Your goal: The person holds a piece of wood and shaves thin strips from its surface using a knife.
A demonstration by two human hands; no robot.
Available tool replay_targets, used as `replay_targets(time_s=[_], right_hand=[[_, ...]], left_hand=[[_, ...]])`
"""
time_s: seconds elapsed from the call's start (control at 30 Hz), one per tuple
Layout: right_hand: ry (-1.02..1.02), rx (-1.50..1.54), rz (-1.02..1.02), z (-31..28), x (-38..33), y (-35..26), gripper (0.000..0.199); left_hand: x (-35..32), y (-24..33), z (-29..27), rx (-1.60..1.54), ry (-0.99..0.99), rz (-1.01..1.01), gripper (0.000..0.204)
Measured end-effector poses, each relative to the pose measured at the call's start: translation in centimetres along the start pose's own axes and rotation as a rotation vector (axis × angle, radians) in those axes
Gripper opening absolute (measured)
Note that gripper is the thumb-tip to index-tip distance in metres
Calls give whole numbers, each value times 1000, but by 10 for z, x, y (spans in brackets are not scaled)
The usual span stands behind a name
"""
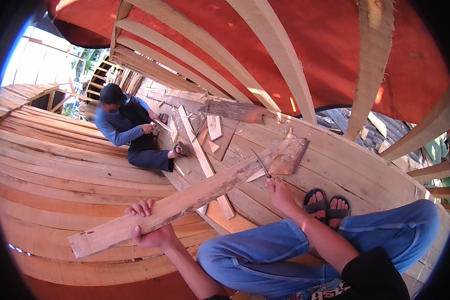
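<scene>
Left hand [150, 225] closed around plank [185, 200]; right hand [280, 192] closed on blade [261, 163], tip against plank.

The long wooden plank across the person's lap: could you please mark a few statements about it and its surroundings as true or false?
1. The left hand grips the long wooden plank near its lower end. True.
2. The right hand is empty. False: it holds a thin chisel-like tool against the plank.
3. The person wears black sandals and blue jeans. True.
4. A co-worker stands upright at the far end. False: the co-worker sits on the hull planking.
5. The curved ribs overhead are metal. False: they are pale wood.
</scene>
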State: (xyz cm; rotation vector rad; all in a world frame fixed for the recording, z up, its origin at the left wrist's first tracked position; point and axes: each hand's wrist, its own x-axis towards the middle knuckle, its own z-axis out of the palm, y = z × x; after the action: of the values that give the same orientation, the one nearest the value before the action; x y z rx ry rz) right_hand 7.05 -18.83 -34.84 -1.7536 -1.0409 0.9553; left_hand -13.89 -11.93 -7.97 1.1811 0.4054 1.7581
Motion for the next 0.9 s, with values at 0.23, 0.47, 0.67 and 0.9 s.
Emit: replay_targets(time_s=[0.23,0.47,0.67,0.9], right_hand=[[-189,216,-191,13,-37,-54,38],[12,60,2,2,0,39,36],[-121,11,-117,18,-17,-17,39],[45,15,106,4,1,41,40]], left_hand=[[0,-2,-4,-18,-31,-4,34],[2,-1,-12,-34,-8,-7,34],[3,-4,-15,-29,9,-7,34],[2,-2,-12,-15,-8,-3,34]])
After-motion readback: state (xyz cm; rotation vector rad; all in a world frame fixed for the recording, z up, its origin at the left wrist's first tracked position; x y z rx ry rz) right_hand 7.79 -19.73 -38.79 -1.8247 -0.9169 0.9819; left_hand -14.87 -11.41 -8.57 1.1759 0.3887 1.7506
